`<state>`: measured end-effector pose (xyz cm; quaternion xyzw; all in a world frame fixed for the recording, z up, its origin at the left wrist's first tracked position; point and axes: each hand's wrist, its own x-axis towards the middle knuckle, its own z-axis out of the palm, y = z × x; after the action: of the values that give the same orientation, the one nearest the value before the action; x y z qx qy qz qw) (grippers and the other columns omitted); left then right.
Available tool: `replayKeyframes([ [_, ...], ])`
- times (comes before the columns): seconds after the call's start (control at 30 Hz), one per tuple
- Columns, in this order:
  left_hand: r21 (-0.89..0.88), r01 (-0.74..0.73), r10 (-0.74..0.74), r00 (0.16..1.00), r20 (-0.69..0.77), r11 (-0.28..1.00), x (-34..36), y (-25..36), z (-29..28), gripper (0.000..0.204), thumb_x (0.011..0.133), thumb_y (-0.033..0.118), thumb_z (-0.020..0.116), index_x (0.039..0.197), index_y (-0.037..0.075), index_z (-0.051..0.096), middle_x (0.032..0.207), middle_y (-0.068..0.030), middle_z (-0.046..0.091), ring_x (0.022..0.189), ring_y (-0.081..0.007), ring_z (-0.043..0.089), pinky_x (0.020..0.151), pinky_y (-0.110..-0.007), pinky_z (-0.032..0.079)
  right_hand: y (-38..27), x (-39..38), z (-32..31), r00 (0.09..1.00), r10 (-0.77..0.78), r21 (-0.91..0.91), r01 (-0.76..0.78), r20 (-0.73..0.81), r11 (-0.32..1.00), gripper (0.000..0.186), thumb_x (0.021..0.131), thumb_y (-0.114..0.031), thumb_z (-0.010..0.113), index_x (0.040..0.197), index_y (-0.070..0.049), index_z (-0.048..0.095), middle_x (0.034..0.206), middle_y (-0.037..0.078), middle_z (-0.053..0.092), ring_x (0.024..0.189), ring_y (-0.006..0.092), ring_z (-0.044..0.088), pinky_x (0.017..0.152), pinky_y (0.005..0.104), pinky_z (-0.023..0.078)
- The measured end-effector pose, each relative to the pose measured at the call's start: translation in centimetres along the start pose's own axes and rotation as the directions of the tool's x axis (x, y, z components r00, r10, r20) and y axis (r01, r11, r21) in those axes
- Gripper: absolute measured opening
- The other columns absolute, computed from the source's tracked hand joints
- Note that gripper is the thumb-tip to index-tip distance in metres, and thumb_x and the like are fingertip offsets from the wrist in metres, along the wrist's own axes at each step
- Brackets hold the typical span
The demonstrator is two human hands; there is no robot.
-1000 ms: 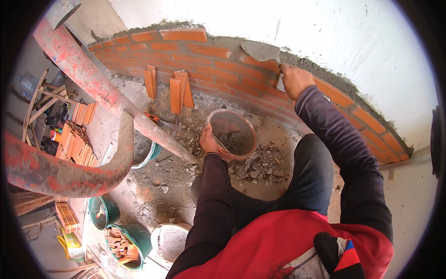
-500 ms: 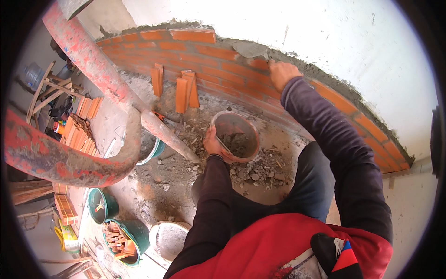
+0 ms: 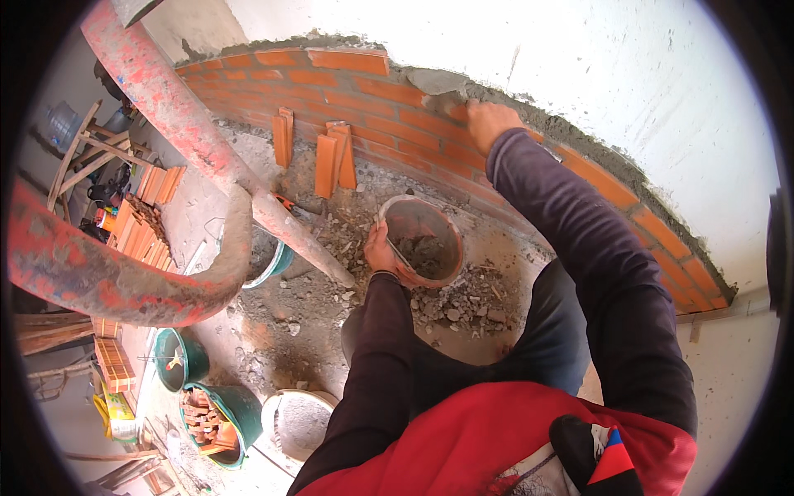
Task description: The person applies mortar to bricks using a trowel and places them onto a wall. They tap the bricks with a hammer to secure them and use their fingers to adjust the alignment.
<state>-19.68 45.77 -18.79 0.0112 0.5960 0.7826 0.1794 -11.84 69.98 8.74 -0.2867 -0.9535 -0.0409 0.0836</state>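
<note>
Grey trowel (image 3: 438, 81) points left, lengthwise along the brick wall (image 3: 376, 113).

Matt clay brick wall (image 3: 413, 126), upper centre; rough, grainy mortar (image 3: 432, 258) in the dull central bucket (image 3: 411, 217); chipped, crusted paint on the upper-left pole (image 3: 169, 103).

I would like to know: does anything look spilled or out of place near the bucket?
Yes: loose rubble lies untidily strewn over the floor beside the bucket that the left hand holds, unlike the upright bricks nearby.
</note>
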Motion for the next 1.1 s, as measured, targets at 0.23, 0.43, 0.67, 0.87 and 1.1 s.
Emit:
replayKeyframes([
  [0.23,-0.027,0.038,-0.038,0.999,0.013,0.999,0.1,0.4,-0.3,0.053,0.095,0.03,0.057,0.134,-0.006,0.052,0.139,-0.0144,0.051,0.127,-0.0258,0.047,0.105,-0.034,0.034,1.8,-1.9,-1.2,0.997,-0.069,-0.101,0.073,0.039,0.992,0.028,0.088,-0.01,0.055,0.111,0.006,0.055,0.09,0.023,0.068,0.086,0.0381,0.068,0.074,0.0463,0.054],
  [0.43,0.007,0.007,-0.007,0.999,-0.041,1.0,-0.1,0.2,-0.3,0.053,0.093,0.034,0.061,0.128,-0.005,0.057,0.131,-0.0144,0.057,0.121,-0.0263,0.051,0.104,-0.037,0.034,3.5,-3.8,-1.2,0.996,-0.016,-0.045,0.02,0.084,0.999,0.033,0.093,-0.018,0.054,0.117,0.004,0.053,0.092,0.023,0.068,0.086,0.038,0.067,0.073,0.0473,0.054],
  [0.67,0.013,-0.037,0.037,0.999,0.021,0.999,0.0,0.1,0.9,0.048,0.093,0.031,0.061,0.124,-0.005,0.06,0.127,-0.0129,0.059,0.118,-0.025,0.052,0.102,-0.037,0.035,-0.9,0.9,0.6,1.0,-0.008,0.034,0.008,-0.004,0.999,0.028,0.095,-0.014,0.041,0.111,0.002,0.057,0.095,0.024,0.068,0.09,0.0365,0.068,0.076,0.0463,0.055],
  [0.87,0.016,-0.019,0.019,1.0,-0.004,1.0,-0.6,0.7,0.4,0.048,0.094,0.031,0.06,0.126,-0.004,0.059,0.127,-0.0128,0.059,0.119,-0.0253,0.052,0.102,-0.038,0.035,0.4,0.2,0.3,0.996,-0.09,-0.027,0.089,-0.029,0.996,0.023,0.091,-0.009,0.046,0.106,0.004,0.058,0.093,0.024,0.069,0.087,0.0372,0.069,0.074,0.0451,0.055],
  [1.1,0.043,0.022,-0.019,0.998,-0.051,0.999,-1.4,1.8,0.8,0.055,0.094,0.033,0.057,0.136,-0.003,0.051,0.137,-0.0136,0.053,0.127,-0.0259,0.047,0.107,-0.038,0.032,3.6,-3.5,-0.9,0.996,-0.092,-0.085,0.092,0.001,0.992,0.022,0.09,-0.008,0.049,0.107,0.005,0.053,0.088,0.024,0.068,0.083,0.0391,0.068,0.069,0.045,0.056],
])
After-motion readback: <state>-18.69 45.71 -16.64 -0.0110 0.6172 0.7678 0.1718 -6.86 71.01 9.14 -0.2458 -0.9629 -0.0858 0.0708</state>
